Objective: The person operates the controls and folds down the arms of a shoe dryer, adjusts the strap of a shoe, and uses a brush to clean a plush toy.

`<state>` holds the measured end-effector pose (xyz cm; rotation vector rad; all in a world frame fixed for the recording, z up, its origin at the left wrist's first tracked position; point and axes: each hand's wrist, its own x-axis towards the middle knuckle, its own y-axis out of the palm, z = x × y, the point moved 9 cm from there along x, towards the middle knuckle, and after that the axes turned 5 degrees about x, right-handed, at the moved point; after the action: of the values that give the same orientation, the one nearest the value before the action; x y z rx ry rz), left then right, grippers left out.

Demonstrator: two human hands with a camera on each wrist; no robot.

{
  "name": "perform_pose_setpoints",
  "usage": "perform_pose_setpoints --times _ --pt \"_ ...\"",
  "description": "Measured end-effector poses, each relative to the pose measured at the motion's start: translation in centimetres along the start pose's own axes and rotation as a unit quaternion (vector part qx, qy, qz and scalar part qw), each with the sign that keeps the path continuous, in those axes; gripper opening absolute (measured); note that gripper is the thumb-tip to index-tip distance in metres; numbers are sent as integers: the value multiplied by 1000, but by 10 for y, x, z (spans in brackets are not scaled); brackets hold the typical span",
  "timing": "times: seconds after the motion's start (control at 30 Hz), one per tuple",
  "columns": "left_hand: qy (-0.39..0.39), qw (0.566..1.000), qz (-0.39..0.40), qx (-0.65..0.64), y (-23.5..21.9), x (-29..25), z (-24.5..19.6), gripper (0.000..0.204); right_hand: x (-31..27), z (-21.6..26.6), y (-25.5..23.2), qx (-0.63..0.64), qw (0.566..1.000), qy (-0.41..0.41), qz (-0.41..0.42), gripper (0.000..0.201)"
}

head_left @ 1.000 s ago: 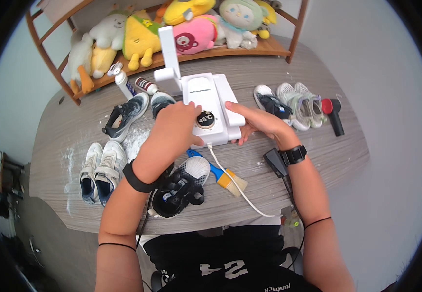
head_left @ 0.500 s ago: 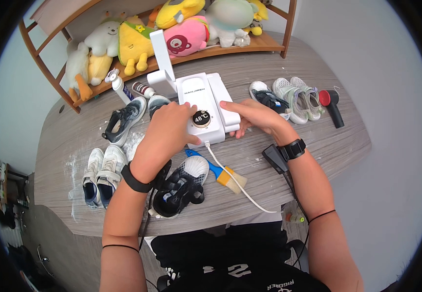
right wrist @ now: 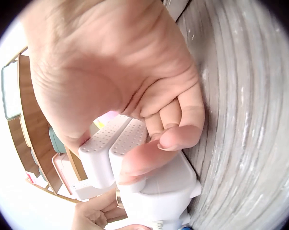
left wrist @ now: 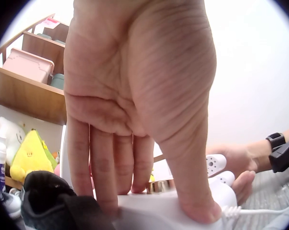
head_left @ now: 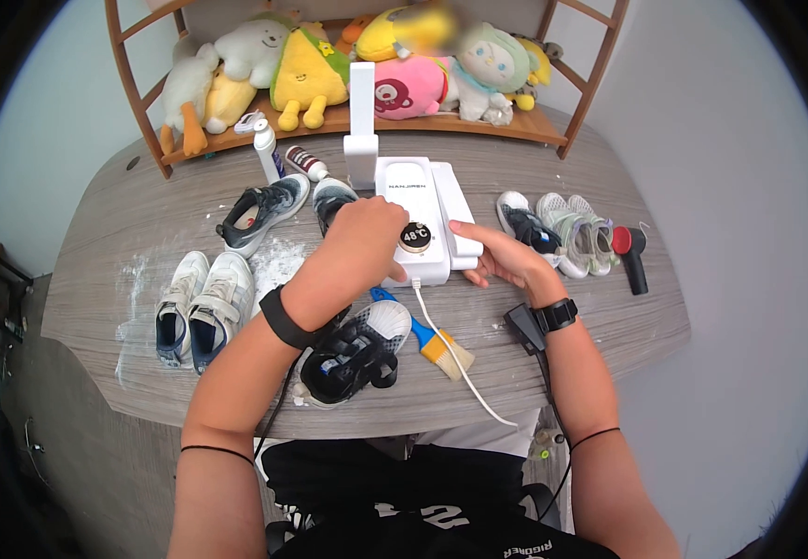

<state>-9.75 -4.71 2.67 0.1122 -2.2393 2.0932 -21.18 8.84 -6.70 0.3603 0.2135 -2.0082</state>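
A white shoe dryer point(head_left: 410, 191) stands on the table, its round display point(head_left: 415, 237) reading 48°C. One arm point(head_left: 362, 102) of the dryer is raised at its left; the folded arm point(head_left: 455, 210) lies along its right side. My left hand point(head_left: 362, 244) holds the near left part of the body, thumb at the front by the white cable point(head_left: 441, 335) and fingers reaching down over the left side. My right hand point(head_left: 506, 261) grips the folded arm's near end; in the right wrist view its thumb and fingers sit around two perforated ends point(right wrist: 127, 139).
A black-and-white shoe point(head_left: 353, 354) and a blue-handled brush point(head_left: 432, 340) lie before the dryer. White shoes point(head_left: 204, 312) and a dark shoe point(head_left: 264, 214) stand left; several more shoes point(head_left: 572, 233) and a black handheld device point(head_left: 635, 261) sit right. Bottles point(head_left: 269, 154) and plush toys point(head_left: 309, 79) are behind.
The head view has shifted, so the whole scene sits differently in frame. Both hands stay on the shoe dryer, and the left hand's fingers have slid slightly over the body towards the display.
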Motion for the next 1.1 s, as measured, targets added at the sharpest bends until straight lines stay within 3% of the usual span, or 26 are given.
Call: perform_pose_setpoints --times 0.3,0.47,0.67,0.8,0.87,0.9,1.0,1.03,1.07,1.1 --pt "-4 1000 -1 10 -10 -9 -3 83 1 -3 -9 -55 998 31 -6 80" --pt "-31 998 58 -6 -9 -14 0 109 -4 3 -6 -67 997 22 3 79" --pt "-85 989 118 -23 -6 -25 16 123 -5 -2 -11 -96 995 32 -17 85" --pt "-93 986 133 -34 4 -23 37 124 -3 -2 -10 -114 993 42 -7 90" --pt "-113 980 159 -33 -8 -25 38 116 -2 -2 -8 -118 992 38 -5 90" --pt "-114 980 158 -26 -12 -24 41 103 -2 -3 -9 -119 992 43 -9 89" --pt "-181 975 127 -38 -34 -26 54 94 -2 -4 -12 -125 991 48 -5 88" --pt "-192 979 53 -32 -44 -28 57 83 -2 -4 -11 -123 991 52 0 87" --pt "-195 979 53 -32 -41 -28 58 83 -2 -5 -10 -120 991 56 6 86" --pt "-195 979 -46 -42 -53 -25 58 76 0 -8 -12 -127 990 59 2 84"
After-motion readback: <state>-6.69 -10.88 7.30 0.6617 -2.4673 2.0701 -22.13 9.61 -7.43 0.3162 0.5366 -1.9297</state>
